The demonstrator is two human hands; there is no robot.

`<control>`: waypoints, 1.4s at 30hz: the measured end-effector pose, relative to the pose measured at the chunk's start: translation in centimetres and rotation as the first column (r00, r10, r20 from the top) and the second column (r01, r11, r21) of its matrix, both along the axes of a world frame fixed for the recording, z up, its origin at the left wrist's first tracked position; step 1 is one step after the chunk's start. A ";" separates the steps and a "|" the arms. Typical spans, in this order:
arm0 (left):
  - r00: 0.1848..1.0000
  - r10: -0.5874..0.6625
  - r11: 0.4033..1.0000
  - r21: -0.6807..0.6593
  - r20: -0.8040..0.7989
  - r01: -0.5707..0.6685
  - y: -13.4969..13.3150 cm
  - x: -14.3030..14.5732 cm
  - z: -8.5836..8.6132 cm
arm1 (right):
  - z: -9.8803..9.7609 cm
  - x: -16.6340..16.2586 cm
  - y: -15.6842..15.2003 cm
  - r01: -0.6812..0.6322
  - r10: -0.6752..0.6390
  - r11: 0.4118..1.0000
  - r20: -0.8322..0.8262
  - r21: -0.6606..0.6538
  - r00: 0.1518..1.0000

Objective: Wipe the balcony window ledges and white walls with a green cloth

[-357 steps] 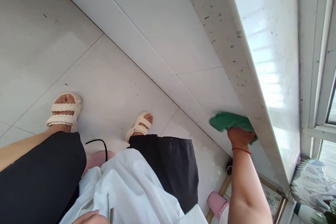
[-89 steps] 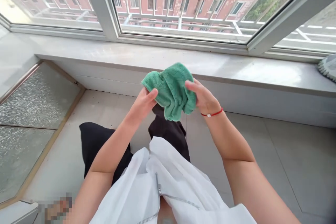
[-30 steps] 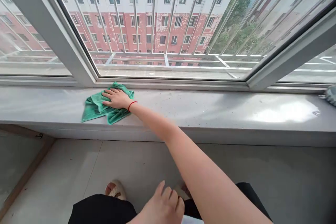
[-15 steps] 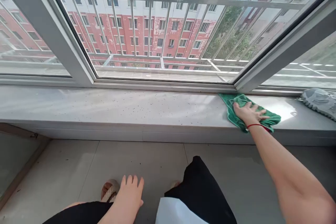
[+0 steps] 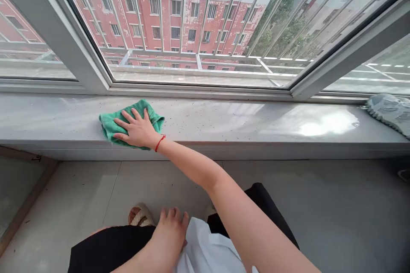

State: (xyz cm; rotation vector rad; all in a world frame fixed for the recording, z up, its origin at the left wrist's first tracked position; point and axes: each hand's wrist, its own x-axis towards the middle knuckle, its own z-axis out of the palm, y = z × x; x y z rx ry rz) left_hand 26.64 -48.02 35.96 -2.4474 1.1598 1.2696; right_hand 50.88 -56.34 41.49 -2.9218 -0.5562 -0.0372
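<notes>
My right hand (image 5: 136, 129) lies flat with spread fingers on a green cloth (image 5: 110, 121), pressing it onto the speckled grey window sill (image 5: 224, 121) near its front edge, left of centre. A red string circles that wrist. My left hand (image 5: 173, 226) rests low at my knee against black trousers and white fabric, fingers loosely curled and holding nothing that I can see.
A large window with a white frame (image 5: 73, 47) and outside bars rises behind the sill. A grey shoe-like object (image 5: 389, 111) lies on the sill's far right. Below are pale floor tiles (image 5: 336, 209), my sandalled foot (image 5: 139, 216) and a frosted glass panel (image 5: 13, 196) at left.
My right hand has swept the green cloth along the sill from the right end back to the left of centre. My left hand has shifted slightly right on my knee.
</notes>
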 end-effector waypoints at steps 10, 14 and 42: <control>0.990 0.038 0.999 0.008 0.136 -0.039 2.0 2.0 -1.0 | -0.2 -23.7 -39.2 0.926 -0.921 0.377 -0.113 -0.026 0.372; 0.984 0.056 0.996 -0.074 0.171 -0.044 4.9 0.5 -2.2 | 1.3 -21.7 -41.6 0.998 -0.993 -0.060 -0.099 -0.023 -0.062; 0.994 -0.050 0.996 0.078 0.094 0.042 2.6 1.0 -3.9 | 0.3 -13.6 -39.2 0.678 -0.671 0.735 -0.116 0.032 0.733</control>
